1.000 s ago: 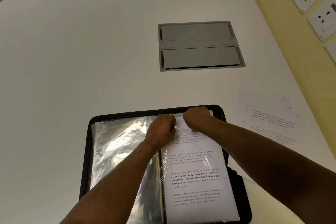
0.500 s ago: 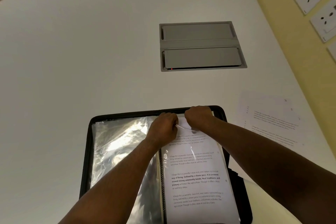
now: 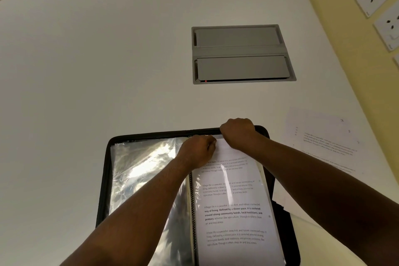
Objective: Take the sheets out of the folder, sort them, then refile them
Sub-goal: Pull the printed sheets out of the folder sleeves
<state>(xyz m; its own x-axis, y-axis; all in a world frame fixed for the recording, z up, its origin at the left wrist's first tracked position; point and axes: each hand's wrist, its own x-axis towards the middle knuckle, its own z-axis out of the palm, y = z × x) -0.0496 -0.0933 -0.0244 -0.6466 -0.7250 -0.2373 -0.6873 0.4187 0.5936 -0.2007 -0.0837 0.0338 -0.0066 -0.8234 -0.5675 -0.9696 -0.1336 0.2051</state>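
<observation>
— White table with a grey hatch set in it; where's the folder?
— Black folder lies open at the near edge, clear sleeves left, printed sheet right.
— Hands?
— Close together at its top: left hand pinches the sleeve's mouth, right hand curls on the sheet's top (fingertips hidden). Loose sheets lie to the right

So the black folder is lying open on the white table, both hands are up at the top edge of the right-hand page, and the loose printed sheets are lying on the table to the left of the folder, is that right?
Not quite. The loose printed sheets lie to the right of the black folder, not the left, as the head view shows. The rest holds: the folder lies open on the white table, and the left hand and right hand are both at the top edge of the right-hand page.
</observation>
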